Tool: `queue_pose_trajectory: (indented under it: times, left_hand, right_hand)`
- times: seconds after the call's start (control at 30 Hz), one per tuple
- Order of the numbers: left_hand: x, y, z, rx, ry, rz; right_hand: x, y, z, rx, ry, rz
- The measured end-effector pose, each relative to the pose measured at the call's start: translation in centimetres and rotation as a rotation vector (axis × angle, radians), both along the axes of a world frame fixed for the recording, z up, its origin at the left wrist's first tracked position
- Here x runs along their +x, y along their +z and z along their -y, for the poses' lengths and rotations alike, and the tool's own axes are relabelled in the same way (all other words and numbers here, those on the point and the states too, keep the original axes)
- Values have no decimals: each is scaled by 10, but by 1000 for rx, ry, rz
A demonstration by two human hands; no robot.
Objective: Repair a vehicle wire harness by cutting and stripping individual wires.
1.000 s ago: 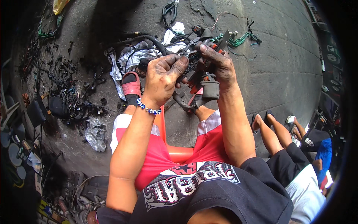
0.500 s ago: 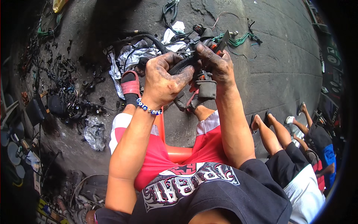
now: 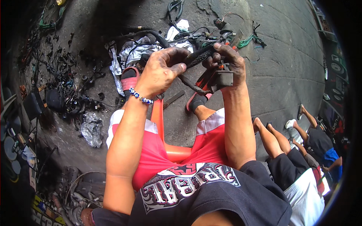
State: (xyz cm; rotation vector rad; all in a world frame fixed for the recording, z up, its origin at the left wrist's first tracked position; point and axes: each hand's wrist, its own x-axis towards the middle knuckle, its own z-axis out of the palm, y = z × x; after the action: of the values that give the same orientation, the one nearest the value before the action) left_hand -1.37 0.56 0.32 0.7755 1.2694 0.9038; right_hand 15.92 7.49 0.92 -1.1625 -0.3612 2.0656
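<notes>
A black wiring harness (image 3: pixel 198 56) in ribbed sleeving stretches between my hands over my knees. My left hand (image 3: pixel 160 71), wearing a blue-and-white bead bracelet, has its thumb and fingers curled at the harness's left end. My right hand (image 3: pixel 232 64) is closed round the other end, thumb on top. Under that hand hangs a dark boxy connector (image 3: pixel 221 80) with orange bits at its top. A thin blade (image 3: pixel 236 38) with orange at its base sticks up beyond my right fingers; its handle is mostly hidden. A taped black branch (image 3: pixel 192 86) droops between my hands to the connector.
Silvery sheeting (image 3: pixel 137 51) and more cables lie beyond my hands. Green wires (image 3: pixel 249 39) are at the far right. A flat metal strip (image 3: pixel 174 99) lies between my feet. Connector scraps (image 3: pixel 71 75) and a clear plastic bag (image 3: pixel 91 130) cover the left floor. People's legs (image 3: pixel 269 137) are at right.
My hands have moved apart, the left toward me and the right rightward, exposing more of the sleeving. The boxy connector has shifted right and tilted. The metal strip on the floor is now uncovered.
</notes>
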Motion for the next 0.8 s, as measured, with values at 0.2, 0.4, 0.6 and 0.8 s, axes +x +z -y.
queue_pose_trajectory:
  times: [0.2,0.4,0.6,0.8]
  left_hand:
    - [9,4,-1,69,104,41]
    - [9,1,-3,79,303,20]
    - [8,10,-3,44,236,-44]
    - [-1,-6,-1,78,-182,-3]
  right_hand:
    - [3,-4,-1,-27,-84,-130]
    - [-16,-9,5,208,186,184]
    - [-21,8,6,233,263,294]
    - [20,-18,-14,95,21,-324]
